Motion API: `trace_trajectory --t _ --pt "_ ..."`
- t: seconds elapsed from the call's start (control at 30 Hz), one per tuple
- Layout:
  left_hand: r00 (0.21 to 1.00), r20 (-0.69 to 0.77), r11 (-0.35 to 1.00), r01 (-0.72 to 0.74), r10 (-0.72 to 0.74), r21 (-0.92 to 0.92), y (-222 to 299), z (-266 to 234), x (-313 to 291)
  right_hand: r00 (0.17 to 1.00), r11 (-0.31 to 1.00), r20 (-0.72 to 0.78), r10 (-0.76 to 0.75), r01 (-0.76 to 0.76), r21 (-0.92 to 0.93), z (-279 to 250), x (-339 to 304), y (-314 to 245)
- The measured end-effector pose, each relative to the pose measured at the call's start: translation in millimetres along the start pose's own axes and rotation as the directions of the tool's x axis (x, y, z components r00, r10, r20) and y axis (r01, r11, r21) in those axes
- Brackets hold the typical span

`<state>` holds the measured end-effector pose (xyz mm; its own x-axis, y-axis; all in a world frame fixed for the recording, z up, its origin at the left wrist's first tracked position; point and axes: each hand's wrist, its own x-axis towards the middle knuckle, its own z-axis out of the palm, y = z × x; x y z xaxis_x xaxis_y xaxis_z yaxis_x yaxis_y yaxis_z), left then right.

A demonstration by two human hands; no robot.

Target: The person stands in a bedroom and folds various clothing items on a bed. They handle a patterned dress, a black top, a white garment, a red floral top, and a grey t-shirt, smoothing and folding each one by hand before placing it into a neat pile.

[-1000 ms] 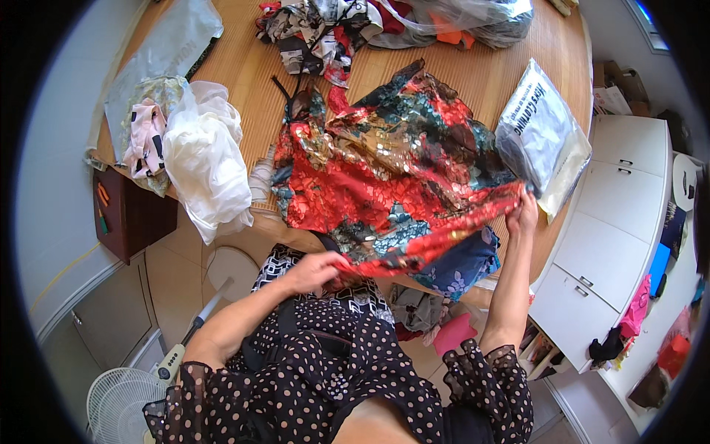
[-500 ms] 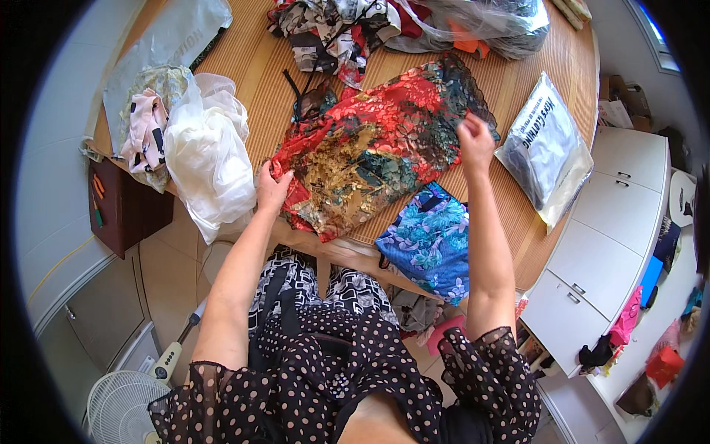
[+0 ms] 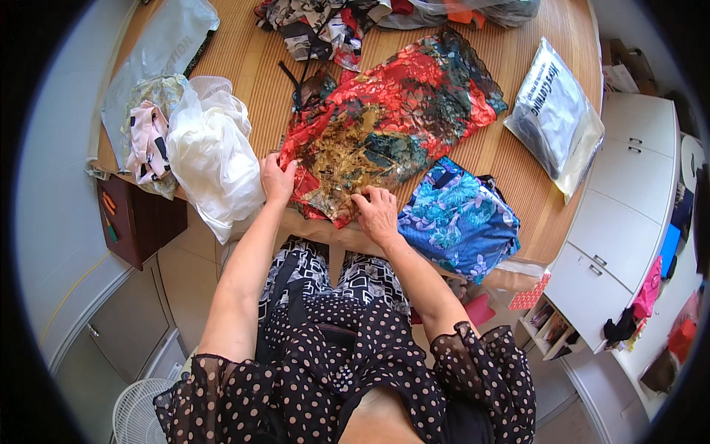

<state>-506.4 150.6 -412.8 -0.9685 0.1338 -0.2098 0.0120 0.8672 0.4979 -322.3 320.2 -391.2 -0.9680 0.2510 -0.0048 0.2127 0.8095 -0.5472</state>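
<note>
A red, gold and teal floral garment (image 3: 414, 96) of thin, lacy-edged fabric lies spread at a slant on the wooden table (image 3: 262, 70). My left hand (image 3: 277, 180) pinches its left edge between thumb and fingers. At its near edge, the curled fingers of my right hand (image 3: 379, 214) grip the gold-patterned part; the fingertips are partly hidden against the cloth. Just right of that hand, a folded blue floral garment (image 3: 458, 218) hangs slightly over the table's front edge. Thin black straps (image 3: 296, 85) show at the red garment's upper left.
White plastic bags (image 3: 214, 148) and pink patterned cloth (image 3: 150, 137) lie at the left. A clear-packed dark garment (image 3: 555, 111) rests at the right. Crumpled printed clothing (image 3: 318, 29) is heaped at the back. White cabinets (image 3: 629, 177) stand right; a fan (image 3: 140, 411) is at lower left.
My right hand has left the garment's right end and come down and left to its near edge. My left hand stays at the left edge. The view has shifted slightly.
</note>
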Motion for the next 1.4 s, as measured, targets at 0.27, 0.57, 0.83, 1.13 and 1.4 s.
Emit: trace_trajectory --t 0.27,0.57,0.83,1.13,1.4 --pt "0.688 0.5 0.468 0.725 -0.526 -0.506 1 0 -104 0.996 0.993 -0.079 0.046 -0.037 0.11 -14 13 -5" --pt "0.707 0.658 -0.1 0.658 -0.258 -0.746 -7 10 -76 0.998 0.918 0.067 -0.012 -0.015 0.397 -22 2 -46" --pt "0.983 -0.003 0.643 -0.12 0.181 -0.756 149 -73 -65 0.929 0.208 0.304 0.208 -0.346 0.915 -58 30 -23" --pt "0.773 0.347 0.582 -0.035 0.531 -0.813 270 31 -53 0.443 0.207 -0.005 0.897 -0.41 0.888 -123 24 171" --pt "0.737 0.661 0.679 0.56 -0.144 -0.476 146 85 -49 0.251 0.021 0.081 0.965 -0.377 0.926 -131 45 235"
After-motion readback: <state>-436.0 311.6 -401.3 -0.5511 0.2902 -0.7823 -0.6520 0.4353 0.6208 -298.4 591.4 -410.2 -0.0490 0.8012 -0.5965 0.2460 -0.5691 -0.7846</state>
